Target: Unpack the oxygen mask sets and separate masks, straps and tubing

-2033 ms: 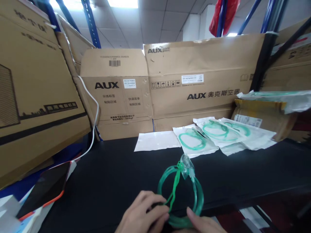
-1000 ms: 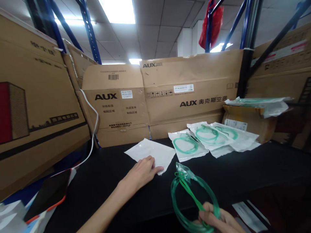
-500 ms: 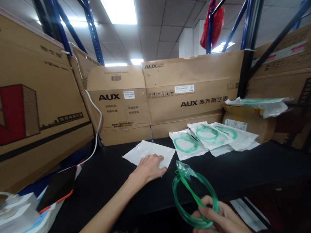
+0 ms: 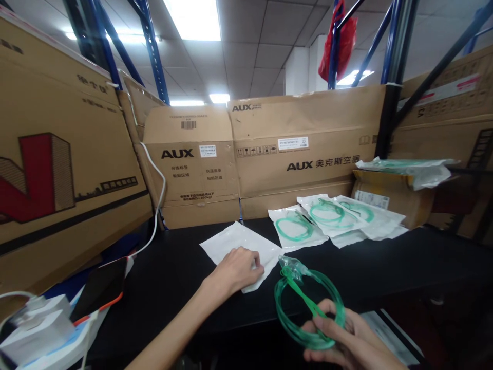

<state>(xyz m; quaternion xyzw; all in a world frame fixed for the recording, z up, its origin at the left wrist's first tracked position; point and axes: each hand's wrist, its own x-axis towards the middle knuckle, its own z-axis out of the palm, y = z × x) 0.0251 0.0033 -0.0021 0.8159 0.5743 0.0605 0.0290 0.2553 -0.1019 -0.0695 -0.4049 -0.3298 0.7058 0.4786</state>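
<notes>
My left hand (image 4: 239,270) is closed at the near edge of a white pouch (image 4: 227,242) lying on the black table, its fingers curled with the pouch's edge in them. The thumb side is partly hidden. In my right hand (image 4: 339,334) is a coil of green tubing (image 4: 283,311), gripped at its lower right. A clear plastic piece (image 4: 293,267) sits at the top of the coil, and a bright green strap (image 4: 302,294) runs across the ring down to my fingers. The coil is held just above the table's front edge.
Several white pouches with green tubing (image 4: 295,228) lie at the back right. More pouches (image 4: 404,165) rest on a cardboard box (image 4: 385,187). A phone (image 4: 102,288) and white plugs (image 4: 40,329) are at left. Cardboard panels (image 4: 300,118) stand behind the table.
My left hand's fingers have curled in, and the pouch's near corner has come out below the hand. My right hand still holds the tubing, slightly higher in view.
</notes>
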